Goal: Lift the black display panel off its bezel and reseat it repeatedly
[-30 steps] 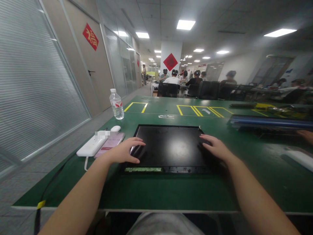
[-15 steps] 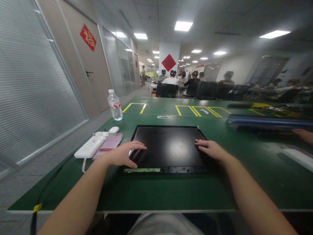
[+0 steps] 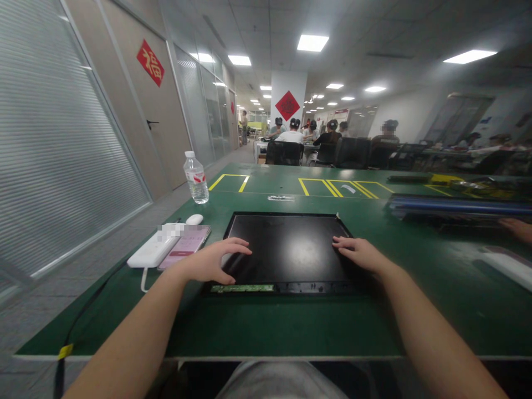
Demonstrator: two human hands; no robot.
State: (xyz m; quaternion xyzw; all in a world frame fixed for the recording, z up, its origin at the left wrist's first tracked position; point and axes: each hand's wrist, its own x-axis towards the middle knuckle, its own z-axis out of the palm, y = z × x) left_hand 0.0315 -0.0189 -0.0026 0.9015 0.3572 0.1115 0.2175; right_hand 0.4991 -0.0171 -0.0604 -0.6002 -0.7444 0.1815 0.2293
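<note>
A black LCD screen panel (image 3: 286,244) lies flat on the green table in front of me, its glossy face up and a ceiling light reflected in it. Along its near edge runs a narrow green circuit board (image 3: 242,288), on the left half. My left hand (image 3: 216,260) rests at the panel's left side, thumb and fingers spread apart over its edge. On the opposite side, my right hand (image 3: 359,255) has its fingers stretched onto the panel's right border. Neither hand is wrapped around anything.
Left of the panel are a white power bank (image 3: 152,249), a phone (image 3: 185,247), a small white case (image 3: 194,220) and a water bottle (image 3: 197,180). At right lie a long blue-black bar (image 3: 457,205), a white strip (image 3: 509,266) and another person's hand (image 3: 517,227). Yellow tape (image 3: 313,180) marks the table (image 3: 291,327).
Both hands keep the same pose on the panel. The whole view has shifted very slightly; nothing else visibly differs.
</note>
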